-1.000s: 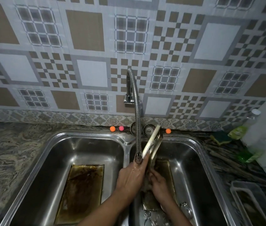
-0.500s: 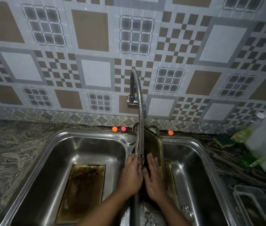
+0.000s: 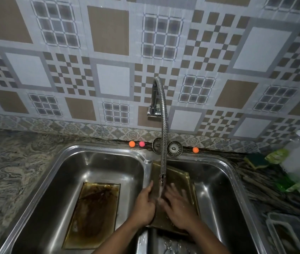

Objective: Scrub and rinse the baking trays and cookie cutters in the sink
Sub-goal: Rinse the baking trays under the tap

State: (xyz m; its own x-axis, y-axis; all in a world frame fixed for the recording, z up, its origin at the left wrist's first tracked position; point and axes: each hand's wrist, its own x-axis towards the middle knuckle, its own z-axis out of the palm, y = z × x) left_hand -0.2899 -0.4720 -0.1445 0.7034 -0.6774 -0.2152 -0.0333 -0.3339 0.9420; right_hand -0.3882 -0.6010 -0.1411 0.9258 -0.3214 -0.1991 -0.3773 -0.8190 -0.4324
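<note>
Tray [image 3: 179, 177] stood tilted in the right basin [image 3: 219, 182] of the sink [image 3: 108, 147], top edge leaning toward the divider, brown-stained face toward the camera. Its lower edge was hidden behind the forearms.

Left hand [image 3: 144, 204] gripped the tray's left edge. One finger lay along the edge; the rest curled out of sight behind it. Right hand [image 3: 178, 208] lay flat on the tray face, fingers spread, with the tips smeared by motion blur. Water ran from the nozzle of the faucet hose [image 3: 164, 143] onto the tray between the two hands.

Second tray [image 3: 94, 213] lay flat on the floor of the left basin [image 3: 99, 167], heavily stained brown. Glinting metal pieces [image 3: 171, 247] at the bottom of the right basin were cut off by the frame edge; shapes could not be identified.

Two strainers [image 3: 175, 148] leaned at the wall behind the sink, the left one partly behind the hose. Two orange balls [image 3: 132, 144] and a pink ball [image 3: 142, 144] sat along the same ledge.

On the desk [image 3: 8, 171] at right:
- sponge [image 3: 257, 160]
- green bottles [image 3: 277, 155], blurred
- clear box [image 3: 288, 233], cut off by the corner
</note>
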